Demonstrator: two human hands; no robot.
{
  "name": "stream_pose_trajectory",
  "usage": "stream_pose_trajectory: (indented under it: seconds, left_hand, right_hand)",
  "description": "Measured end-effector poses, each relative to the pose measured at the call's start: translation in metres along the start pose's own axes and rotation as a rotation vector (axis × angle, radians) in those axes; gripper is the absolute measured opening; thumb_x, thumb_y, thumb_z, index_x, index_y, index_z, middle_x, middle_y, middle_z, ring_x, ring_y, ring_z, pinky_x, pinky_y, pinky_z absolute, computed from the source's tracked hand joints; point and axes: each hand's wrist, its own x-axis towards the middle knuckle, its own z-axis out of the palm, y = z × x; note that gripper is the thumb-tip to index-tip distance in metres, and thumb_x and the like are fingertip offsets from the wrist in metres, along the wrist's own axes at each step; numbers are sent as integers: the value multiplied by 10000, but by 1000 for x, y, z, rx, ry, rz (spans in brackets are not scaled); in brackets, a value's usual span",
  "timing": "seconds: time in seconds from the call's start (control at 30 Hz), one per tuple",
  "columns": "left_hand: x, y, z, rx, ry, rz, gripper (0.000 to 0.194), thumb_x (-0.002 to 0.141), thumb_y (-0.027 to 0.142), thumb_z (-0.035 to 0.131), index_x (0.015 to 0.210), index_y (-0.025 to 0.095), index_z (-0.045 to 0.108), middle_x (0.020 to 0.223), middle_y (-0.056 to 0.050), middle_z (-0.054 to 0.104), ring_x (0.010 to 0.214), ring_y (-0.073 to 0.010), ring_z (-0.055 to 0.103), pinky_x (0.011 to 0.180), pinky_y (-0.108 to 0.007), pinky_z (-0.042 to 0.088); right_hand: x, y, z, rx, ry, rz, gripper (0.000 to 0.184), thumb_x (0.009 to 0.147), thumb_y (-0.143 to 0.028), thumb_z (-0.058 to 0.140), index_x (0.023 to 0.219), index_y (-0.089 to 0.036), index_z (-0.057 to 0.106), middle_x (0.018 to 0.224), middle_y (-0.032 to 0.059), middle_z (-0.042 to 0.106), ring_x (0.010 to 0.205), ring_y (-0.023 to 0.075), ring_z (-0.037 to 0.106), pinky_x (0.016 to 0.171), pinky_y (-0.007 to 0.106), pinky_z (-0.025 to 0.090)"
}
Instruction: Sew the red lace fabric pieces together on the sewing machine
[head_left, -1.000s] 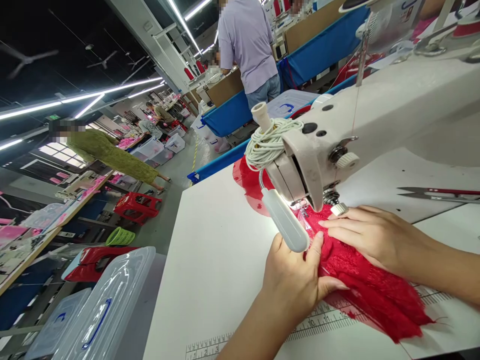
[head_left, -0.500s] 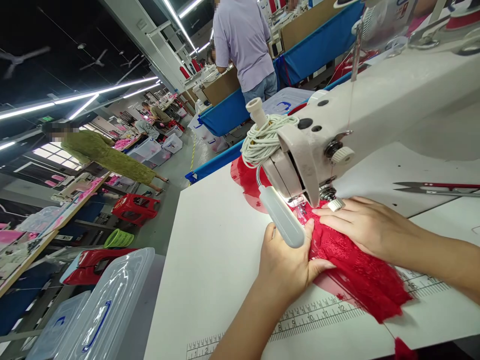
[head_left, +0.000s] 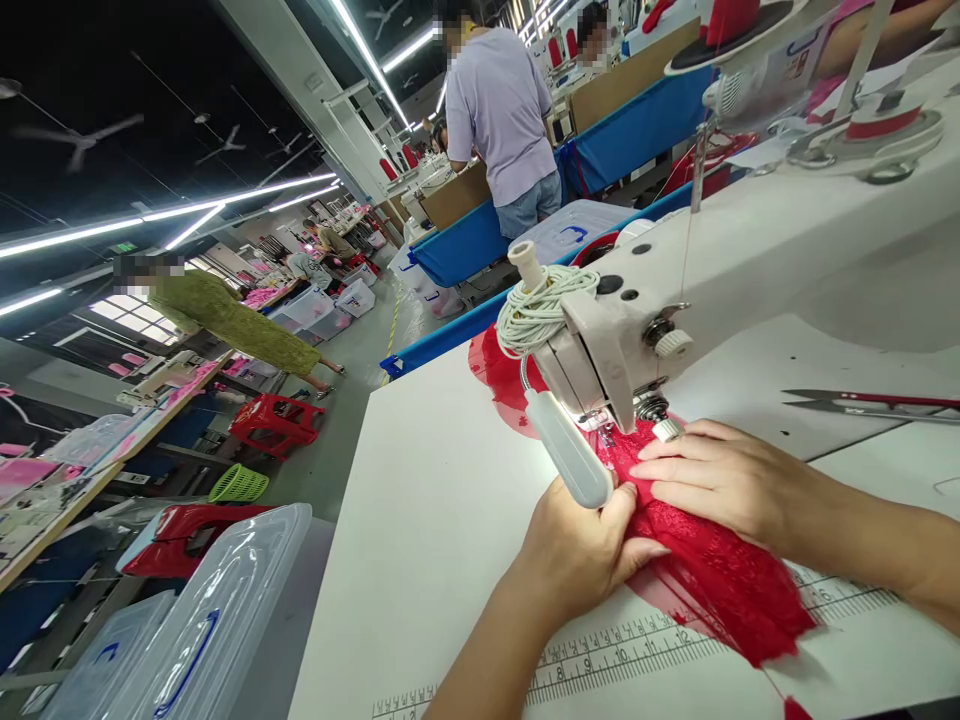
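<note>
A piece of red lace fabric (head_left: 712,575) lies on the white sewing table (head_left: 427,500), running under the presser foot of a white sewing machine (head_left: 750,280). My left hand (head_left: 581,550) presses on the fabric's near left edge, fingers closed on it, just under the machine's small lamp (head_left: 566,448). My right hand (head_left: 720,480) lies flat on the fabric to the right of the needle, fingers stretched out. More red fabric (head_left: 499,370) shows behind the machine head.
Thread snips (head_left: 870,402) lie on the machine bed at the right. A printed ruler (head_left: 622,650) runs along the table's near edge. Clear lidded bins (head_left: 202,620) stand at lower left. A person in a lilac shirt (head_left: 499,110) stands at the table behind; another person in green (head_left: 232,320) walks the aisle.
The red fabric has fed further under the presser foot, so less of it trails toward me. Both hands stay on it near the needle. The view tilted slightly.
</note>
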Motion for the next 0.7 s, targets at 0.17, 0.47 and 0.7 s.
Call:
stream_pose_trajectory:
  seconds: [0.17,0.47,0.7]
  left_hand:
    - [-7,2,0,25,-92,-49,651,1066,597,356,1348,67,607,966,-153,687,828,-247,662,664,-366,600]
    - [-8,14,-2,162,48,-34,715,1027,666,387,1268,68,696,1188,-223,722,913,-279,682,718,-377,609]
    - [-9,15,-1,220,-12,-47,725,985,709,451,1335,114,672,1233,-223,704,952,-287,673,704,-369,593]
  right_hand:
    - [-5,1,3,-18,50,48,310,986,-52,450,793,-198,644,921,41,759,914,189,660,827,367,446]
    - [-8,1,2,-32,34,79,352,913,15,411,850,-195,687,886,41,760,864,200,648,785,368,445]
    - [-13,3,6,-33,3,97,337,917,-29,422,862,-213,699,907,57,756,924,215,650,814,380,483]
